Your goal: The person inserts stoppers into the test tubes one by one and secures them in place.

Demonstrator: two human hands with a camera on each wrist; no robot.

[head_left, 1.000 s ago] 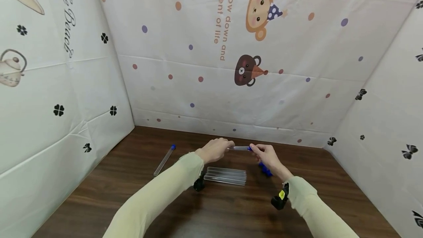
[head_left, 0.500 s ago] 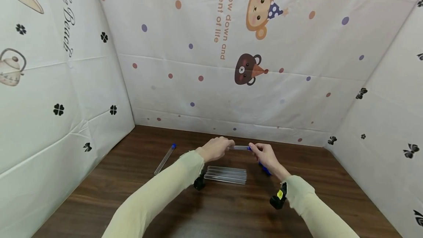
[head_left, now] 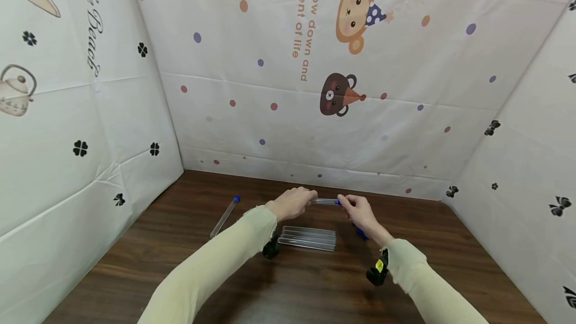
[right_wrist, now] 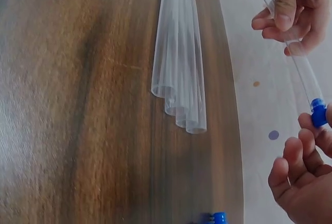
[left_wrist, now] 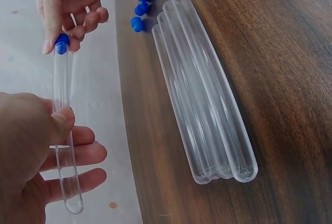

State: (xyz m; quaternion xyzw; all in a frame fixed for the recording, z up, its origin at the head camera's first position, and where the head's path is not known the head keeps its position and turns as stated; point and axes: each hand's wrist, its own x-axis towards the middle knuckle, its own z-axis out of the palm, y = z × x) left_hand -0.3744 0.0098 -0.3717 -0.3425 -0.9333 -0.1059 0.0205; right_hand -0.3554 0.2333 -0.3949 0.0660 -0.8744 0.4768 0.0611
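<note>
My left hand (head_left: 292, 203) grips a clear test tube (left_wrist: 60, 89) around its middle, thumb on one side and fingers on the other. Its rounded end sticks out past that hand. At the other end, my right hand (head_left: 361, 212) pinches a blue cap (left_wrist: 62, 39) between thumb and fingertips. In the left wrist view the cap's narrower plug sits inside the tube's mouth. Both hands hold the tube above the table, roughly level in the head view. Below them lies a row of several uncapped test tubes (head_left: 307, 238), side by side.
Several loose blue caps (left_wrist: 140, 9) lie on the wooden table (head_left: 297, 289), partly hidden by the right hand in the head view. A capped test tube (head_left: 223, 218) lies at the left. A printed cloth wall (head_left: 288, 129) rises behind the table.
Both hands stay almost in place, still holding the tube and its cap. The right hand and wrist have shifted very slightly to the left. The things on the table have not moved.
</note>
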